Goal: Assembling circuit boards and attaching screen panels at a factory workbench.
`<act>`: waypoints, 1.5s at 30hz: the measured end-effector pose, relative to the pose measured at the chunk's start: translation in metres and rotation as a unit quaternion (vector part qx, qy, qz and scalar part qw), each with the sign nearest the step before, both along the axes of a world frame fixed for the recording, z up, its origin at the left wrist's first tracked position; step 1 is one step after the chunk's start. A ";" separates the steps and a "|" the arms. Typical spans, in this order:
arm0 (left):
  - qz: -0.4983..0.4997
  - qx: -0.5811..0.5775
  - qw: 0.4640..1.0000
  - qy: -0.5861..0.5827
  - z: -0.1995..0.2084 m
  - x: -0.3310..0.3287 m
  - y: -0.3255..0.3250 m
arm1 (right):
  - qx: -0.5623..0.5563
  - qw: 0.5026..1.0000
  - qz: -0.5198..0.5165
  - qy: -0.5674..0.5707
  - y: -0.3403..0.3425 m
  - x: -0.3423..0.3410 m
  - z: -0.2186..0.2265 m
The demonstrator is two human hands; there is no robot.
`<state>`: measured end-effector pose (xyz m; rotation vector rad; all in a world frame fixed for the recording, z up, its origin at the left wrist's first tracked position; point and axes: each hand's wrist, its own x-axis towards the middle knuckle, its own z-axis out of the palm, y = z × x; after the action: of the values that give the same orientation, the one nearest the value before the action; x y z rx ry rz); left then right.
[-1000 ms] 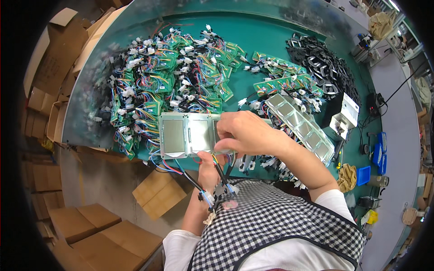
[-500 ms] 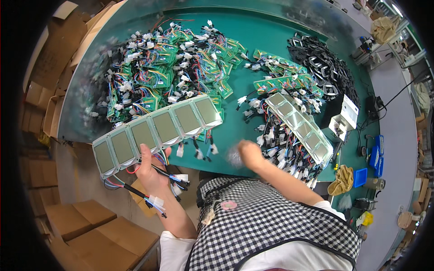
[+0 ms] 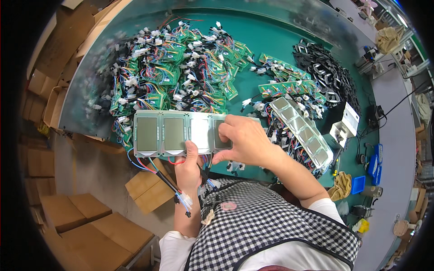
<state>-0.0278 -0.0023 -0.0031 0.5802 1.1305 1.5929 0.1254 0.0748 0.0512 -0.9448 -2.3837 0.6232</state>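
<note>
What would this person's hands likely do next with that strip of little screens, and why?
Probably snap off the end panel: the right hand pinches the rightmost screen of the panel strip, while the left hand braces its lower edge and holds a wire bundle.

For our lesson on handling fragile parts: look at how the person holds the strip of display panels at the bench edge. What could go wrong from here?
1. The strip of display panels is held past the green bench edge, gripped only at its right end by the left hand and right hand; the free left end might sag, bend or crack.
2. The loose wire bundle hanging from the left hand could snag on the pile of wired circuit boards.
3. A slip could drop the strip onto the cardboard boxes below.
</note>
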 end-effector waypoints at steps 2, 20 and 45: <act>-0.009 -0.029 0.999 0.025 0.004 0.001 -0.002 | -0.068 0.995 0.044 -0.049 0.007 0.000 0.001; -0.014 0.001 0.999 -0.038 0.015 0.009 -0.002 | 0.013 0.998 -0.059 0.027 -0.007 -0.011 -0.018; 0.134 0.013 0.991 -0.020 0.026 -0.040 -0.002 | -0.034 0.977 -0.067 -0.199 -0.055 0.027 -0.231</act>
<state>-0.0681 -0.0046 0.0225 0.4242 1.1985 1.8416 0.1528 0.0203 -0.1795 -1.3551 -2.6252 0.5025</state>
